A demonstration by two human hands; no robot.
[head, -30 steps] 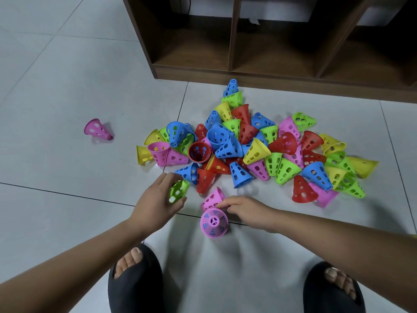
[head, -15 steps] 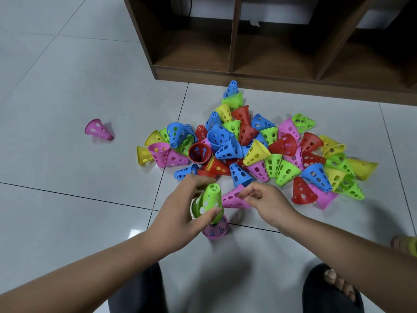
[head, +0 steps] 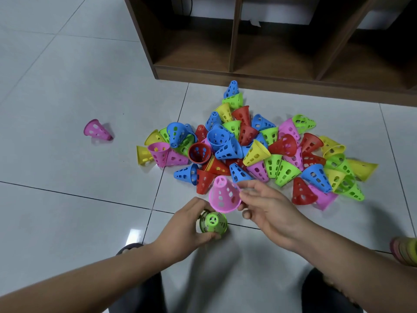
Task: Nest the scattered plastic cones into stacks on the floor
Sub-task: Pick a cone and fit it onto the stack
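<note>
Dozens of holed plastic cones lie in a pile (head: 255, 152) of red, blue, green, yellow and pink on the pale tiled floor (head: 67, 188), in front of a dark wooden shelf unit (head: 270, 80), seen from the head camera. Nearer the person, the left hand (head: 182, 231) curls round a green cone (head: 213, 222) standing tip up beside a tile seam. The right hand (head: 268, 206) pinches a pink cone (head: 223, 195) by its rim, tip up and tilted, just beyond the green one and level with the pile's near edge. One stray pink cone (head: 97, 130) lies on its side, well apart to the left.
</note>
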